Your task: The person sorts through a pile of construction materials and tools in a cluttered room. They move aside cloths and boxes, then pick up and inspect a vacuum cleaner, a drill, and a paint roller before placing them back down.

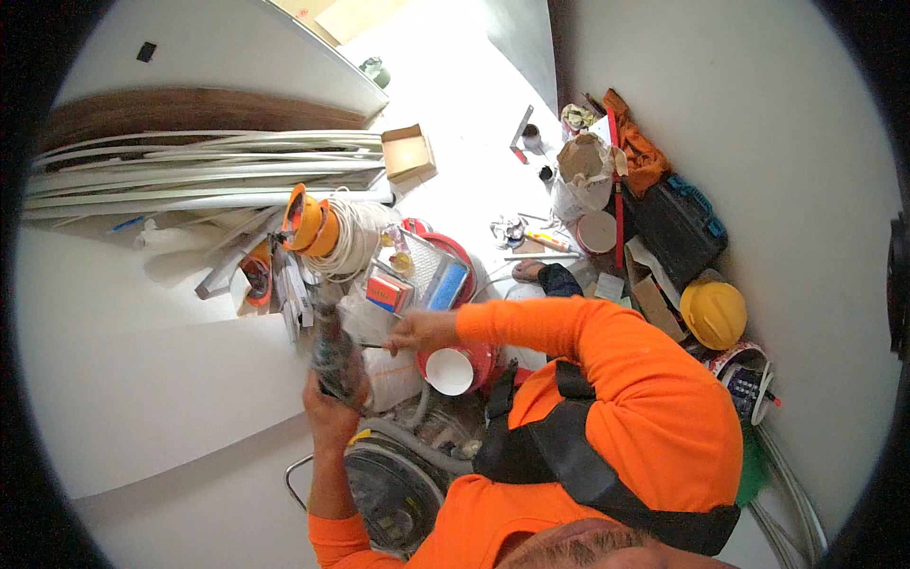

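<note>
My left hand (pixel 329 414) is closed around the lower end of a long, dark tool (pixel 330 353) that looks like a power tool; motion blurs it. Closed too, my right hand (pixel 424 332) grips a thin dark rod (pixel 373 345) that reaches toward the tool's side; whether the two are joined I cannot tell. Beyond the tool are an orange reel-shaped item (pixel 309 224) and a coil of white cable (pixel 355 237). Near my right hand lie a red-and-white box (pixel 387 292) and a blue block (pixel 445 284). Below it is a white round container (pixel 449 372).
A dark round canister (pixel 384 493) with a grey hose (pixel 417 441) stands close to my body. Long white strips (pixel 218 171) are stacked at the left. Along the right wall lie a yellow hard hat (pixel 713 313), a black case (pixel 668 228) and a white bucket (pixel 597 232).
</note>
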Action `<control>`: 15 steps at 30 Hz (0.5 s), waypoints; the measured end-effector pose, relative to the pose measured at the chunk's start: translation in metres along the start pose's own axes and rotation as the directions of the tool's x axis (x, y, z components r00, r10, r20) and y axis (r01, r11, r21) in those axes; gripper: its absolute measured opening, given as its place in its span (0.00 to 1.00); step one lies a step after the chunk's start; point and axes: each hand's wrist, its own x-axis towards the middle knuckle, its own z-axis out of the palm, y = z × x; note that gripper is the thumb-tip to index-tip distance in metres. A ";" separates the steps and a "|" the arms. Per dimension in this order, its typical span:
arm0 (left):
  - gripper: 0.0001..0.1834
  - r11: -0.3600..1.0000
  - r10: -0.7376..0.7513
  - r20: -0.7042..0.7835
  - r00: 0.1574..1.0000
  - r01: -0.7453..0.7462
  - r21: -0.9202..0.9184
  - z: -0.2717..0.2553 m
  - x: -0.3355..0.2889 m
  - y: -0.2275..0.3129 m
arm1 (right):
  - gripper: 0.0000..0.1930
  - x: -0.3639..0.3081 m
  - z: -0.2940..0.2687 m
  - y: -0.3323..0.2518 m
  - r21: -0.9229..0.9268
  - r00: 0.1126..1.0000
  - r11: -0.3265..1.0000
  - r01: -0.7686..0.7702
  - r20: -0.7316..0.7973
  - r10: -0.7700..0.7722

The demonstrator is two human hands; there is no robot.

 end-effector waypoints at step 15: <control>0.30 0.998 0.009 0.381 0.924 -0.034 0.058 -0.028 0.005 -0.023 | 0.16 0.010 -0.016 0.013 -0.163 0.990 0.987 -0.011 0.135 0.033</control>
